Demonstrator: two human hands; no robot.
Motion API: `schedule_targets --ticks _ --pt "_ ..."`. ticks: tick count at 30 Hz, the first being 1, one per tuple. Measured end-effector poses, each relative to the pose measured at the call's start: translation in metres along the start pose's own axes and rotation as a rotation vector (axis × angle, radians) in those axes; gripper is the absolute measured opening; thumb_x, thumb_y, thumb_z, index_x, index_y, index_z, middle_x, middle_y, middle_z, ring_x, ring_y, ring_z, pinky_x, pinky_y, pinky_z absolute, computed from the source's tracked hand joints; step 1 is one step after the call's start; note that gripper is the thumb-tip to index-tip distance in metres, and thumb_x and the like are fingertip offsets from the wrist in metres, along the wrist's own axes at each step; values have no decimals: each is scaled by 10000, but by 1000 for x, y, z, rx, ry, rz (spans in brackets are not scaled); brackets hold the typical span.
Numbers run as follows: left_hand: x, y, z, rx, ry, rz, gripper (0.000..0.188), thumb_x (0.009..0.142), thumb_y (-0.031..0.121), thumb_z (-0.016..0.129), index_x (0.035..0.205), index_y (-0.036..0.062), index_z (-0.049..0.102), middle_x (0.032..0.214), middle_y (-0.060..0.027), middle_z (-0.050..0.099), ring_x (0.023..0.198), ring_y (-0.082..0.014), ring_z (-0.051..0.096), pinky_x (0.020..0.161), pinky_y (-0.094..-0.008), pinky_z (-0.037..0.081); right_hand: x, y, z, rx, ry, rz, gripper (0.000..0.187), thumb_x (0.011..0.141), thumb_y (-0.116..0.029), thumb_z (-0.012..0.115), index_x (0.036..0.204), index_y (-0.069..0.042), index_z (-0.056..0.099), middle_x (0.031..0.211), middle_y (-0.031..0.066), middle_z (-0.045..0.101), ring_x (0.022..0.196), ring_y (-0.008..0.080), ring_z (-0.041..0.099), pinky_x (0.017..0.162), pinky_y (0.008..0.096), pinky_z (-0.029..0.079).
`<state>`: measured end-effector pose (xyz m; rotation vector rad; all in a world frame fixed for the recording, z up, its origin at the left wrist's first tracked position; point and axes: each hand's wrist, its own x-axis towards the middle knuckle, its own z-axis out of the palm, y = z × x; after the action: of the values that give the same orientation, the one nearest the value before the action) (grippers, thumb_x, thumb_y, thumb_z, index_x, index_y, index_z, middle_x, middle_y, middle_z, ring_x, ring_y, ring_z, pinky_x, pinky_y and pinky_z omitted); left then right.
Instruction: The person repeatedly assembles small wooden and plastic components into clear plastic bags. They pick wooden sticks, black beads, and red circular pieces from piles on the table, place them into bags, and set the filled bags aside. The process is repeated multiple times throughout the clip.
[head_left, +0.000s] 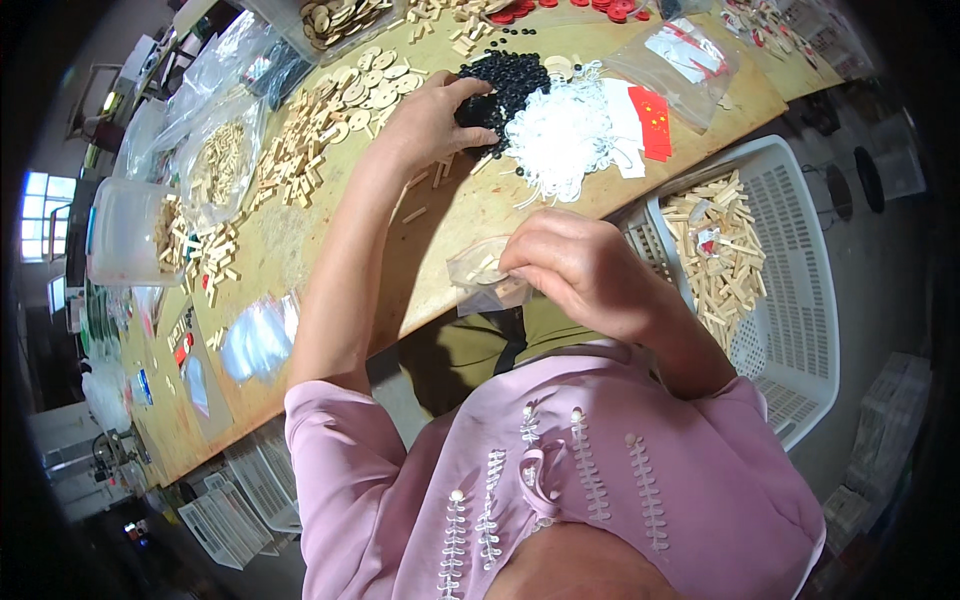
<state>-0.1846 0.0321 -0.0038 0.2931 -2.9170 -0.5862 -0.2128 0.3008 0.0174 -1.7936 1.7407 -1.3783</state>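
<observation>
My left hand (437,118) is at the edge of a heap of small black beads (512,76), thumb and forefinger spread apart around some of them. Whether a bead lies between the fingertips is hard to see. At the table's front edge, my right hand (580,262) pinches a small clear plastic bag (497,296). Pale wooden pieces show inside the bag. Right of the beads lies a tangled pile of white elastic loops (562,140). A stack of small red flag cards (653,124) sits beside the loops.
Wooden discs (372,82) and wooden sticks (292,165) cover the table's far left. A clear tub (128,235) and flat plastic bags (258,338) stand farther left. To my right is a white slatted basket (800,270) with wooden sticks in a smaller container.
</observation>
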Motion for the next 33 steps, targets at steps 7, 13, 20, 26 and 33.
schedule_targets --ticks 7,13,20,26,33 --pt "26 -4 -2 -61 -167 -8 320 893 161 789 1193 90 703 1064 -129 725 976 -240 702 893 -346 566 -7 15 -10 46 21 -64 121 845 79 707 953 33 677 903 155 661 836 323 661 732 382 534" --pt "19 -15 4 -284 -29 -190 190 925 145 761 1088 48 758 894 -49 770 817 -114 714 773 -280 580 -9 20 -10 87 34 -56 111 852 84 700 951 43 671 902 153 653 838 316 658 730 373 531" --pt "23 -22 10 -1203 -20 -496 194 1028 130 634 1137 -25 678 872 -24 668 739 -97 637 647 -198 555 -6 20 -10 82 20 -66 121 850 87 699 959 42 670 909 154 655 847 318 659 735 372 532" --pt "15 -7 2 -1916 9 -727 282 1090 123 482 1246 -88 585 910 -89 668 720 -113 657 656 -194 628 -5 20 -6 73 -7 -50 122 847 72 707 959 34 677 917 150 662 857 322 661 744 382 534" --pt "-18 -43 20 -2283 -465 -95 262 1069 113 516 1231 -90 556 1006 -143 703 841 -142 726 689 -183 638 -1 19 -3 -7 -63 17 123 858 58 685 963 -6 687 919 138 672 865 316 669 750 377 535"
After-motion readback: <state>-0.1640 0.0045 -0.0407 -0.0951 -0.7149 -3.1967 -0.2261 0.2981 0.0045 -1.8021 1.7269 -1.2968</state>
